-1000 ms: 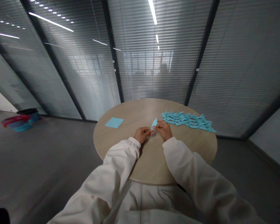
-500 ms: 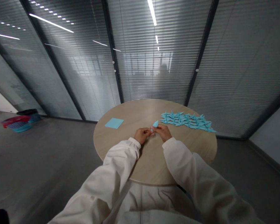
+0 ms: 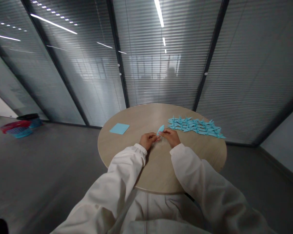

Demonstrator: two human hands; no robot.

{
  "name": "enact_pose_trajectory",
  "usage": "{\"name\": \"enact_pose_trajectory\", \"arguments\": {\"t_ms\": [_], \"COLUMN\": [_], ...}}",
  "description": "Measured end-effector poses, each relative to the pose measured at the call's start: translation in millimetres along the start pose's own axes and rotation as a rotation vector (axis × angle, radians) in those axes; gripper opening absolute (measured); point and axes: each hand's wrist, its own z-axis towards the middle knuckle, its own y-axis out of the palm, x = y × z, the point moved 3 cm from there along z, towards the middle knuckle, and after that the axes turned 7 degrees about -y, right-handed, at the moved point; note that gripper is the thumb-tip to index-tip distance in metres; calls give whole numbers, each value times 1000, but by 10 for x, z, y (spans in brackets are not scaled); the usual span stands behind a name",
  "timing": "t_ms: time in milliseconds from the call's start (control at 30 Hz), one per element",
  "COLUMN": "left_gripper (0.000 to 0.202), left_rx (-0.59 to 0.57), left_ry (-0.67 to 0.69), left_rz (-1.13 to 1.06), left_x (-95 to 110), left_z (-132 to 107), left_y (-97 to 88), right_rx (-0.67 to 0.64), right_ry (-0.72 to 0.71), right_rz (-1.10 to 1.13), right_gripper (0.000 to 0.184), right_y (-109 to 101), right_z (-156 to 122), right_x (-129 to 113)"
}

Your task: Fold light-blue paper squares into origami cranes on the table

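1. Blue folded paper sits between my left hand and right hand, pinched closed by my fingertips, which hide its lower end.
2. Its narrow point rises above my fingers, tilted rightward; its folds are too small to make out.
3. Beyond my right hand, spiky origami cranes lie in rows on the pale wooden round table.
4. Well left, a flat square paper sheet lies on it.
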Motion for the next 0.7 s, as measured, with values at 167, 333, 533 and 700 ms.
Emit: {"name": "enact_pose_trajectory", "arguments": {"t_ms": [167,333,533,700], "left_gripper": [40,39,29,21], "left_rx": [46,-128,-72,-20], "left_ry": [-180,-417,-448,-382], "left_rz": [-97,-390,-621,-580], "left_x": [-66,-56,15,-25], "left_z": [-4,-32,-18,7], "left_y": [4,96,74,51], "right_rx": [58,120,9,-64], "right_ry": [-89,-281,-348,-379], "right_rz": [-10,-143,-244,-289], "right_gripper": [21,12,10,10], "right_y": [-23,-55,-20,6], "right_z": [10,10,-22,-27], "right_x": [9,-65,-102,-51]}}
